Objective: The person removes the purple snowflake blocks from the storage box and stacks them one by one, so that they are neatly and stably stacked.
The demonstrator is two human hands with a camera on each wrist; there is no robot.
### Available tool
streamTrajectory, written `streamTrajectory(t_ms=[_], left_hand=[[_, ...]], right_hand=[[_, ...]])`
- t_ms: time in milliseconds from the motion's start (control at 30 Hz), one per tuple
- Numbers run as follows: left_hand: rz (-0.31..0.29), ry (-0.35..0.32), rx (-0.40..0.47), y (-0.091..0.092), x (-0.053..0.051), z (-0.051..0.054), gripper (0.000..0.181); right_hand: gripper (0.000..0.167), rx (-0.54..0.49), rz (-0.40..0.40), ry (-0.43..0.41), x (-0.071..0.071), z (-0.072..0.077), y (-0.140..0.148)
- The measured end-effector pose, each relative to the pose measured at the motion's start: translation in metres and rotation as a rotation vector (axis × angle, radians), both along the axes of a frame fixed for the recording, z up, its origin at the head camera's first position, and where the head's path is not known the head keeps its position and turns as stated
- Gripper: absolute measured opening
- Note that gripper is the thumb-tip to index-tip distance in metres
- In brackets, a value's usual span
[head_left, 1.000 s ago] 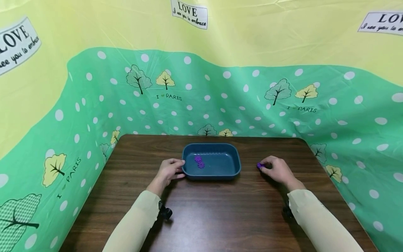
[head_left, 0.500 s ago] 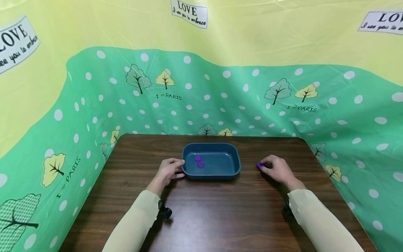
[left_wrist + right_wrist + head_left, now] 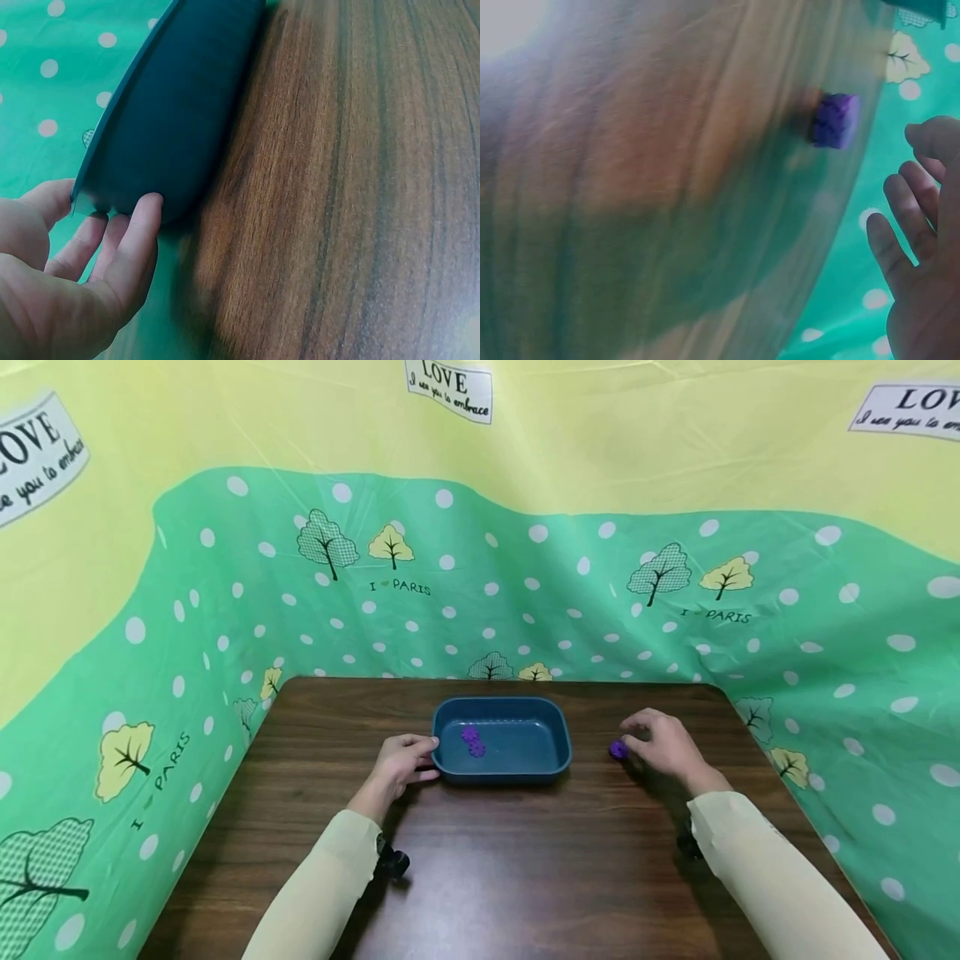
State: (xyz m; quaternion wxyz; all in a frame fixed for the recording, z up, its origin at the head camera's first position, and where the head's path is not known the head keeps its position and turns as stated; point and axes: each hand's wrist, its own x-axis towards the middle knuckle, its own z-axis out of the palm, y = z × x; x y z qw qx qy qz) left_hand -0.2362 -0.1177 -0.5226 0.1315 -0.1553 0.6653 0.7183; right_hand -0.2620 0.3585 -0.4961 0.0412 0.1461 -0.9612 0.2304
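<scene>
At the left end of a dark blue plastic tray [image 3: 501, 777], my left hand [image 3: 401, 768] grips the rim, thumb at the edge. In the left wrist view its fingers [image 3: 139, 232] lie against the tray's outer wall. Two small purple gear-edged discs [image 3: 472, 741] lie inside the tray, on its left side. To the right of the tray, a purple stack-like piece [image 3: 618, 750] with notched sides stands on the table, also seen as a purple block [image 3: 835, 121] in the right wrist view. My right hand [image 3: 663, 745] hovers just beside and above it, fingers loosely bent, holding nothing.
The brown wood-grain table [image 3: 495, 877] runs under everything. A green and yellow printed cloth [image 3: 525, 568] hangs behind and along both sides. A black wrist camera [image 3: 393, 862] sits under the left sleeve.
The right hand has let go of the purple stack-like piece and lifted slightly back from it. The left hand has stayed at the tray, and the view has tilted a little.
</scene>
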Motion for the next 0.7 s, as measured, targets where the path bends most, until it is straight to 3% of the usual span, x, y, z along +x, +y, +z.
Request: streamTrajectory(t_ms=[267,700], left_hand=[[0.003,-0.005,0.005,0.0,0.001,0.001,0.031],[0.01,-0.002,0.002,0.001,0.002,0.002,0.029]], right_hand=[[0.02,-0.032,0.045,0.03,-0.008,0.015,-0.028],[0.018,-0.076,0.138,0.089,-0.017,0.027,-0.079]])
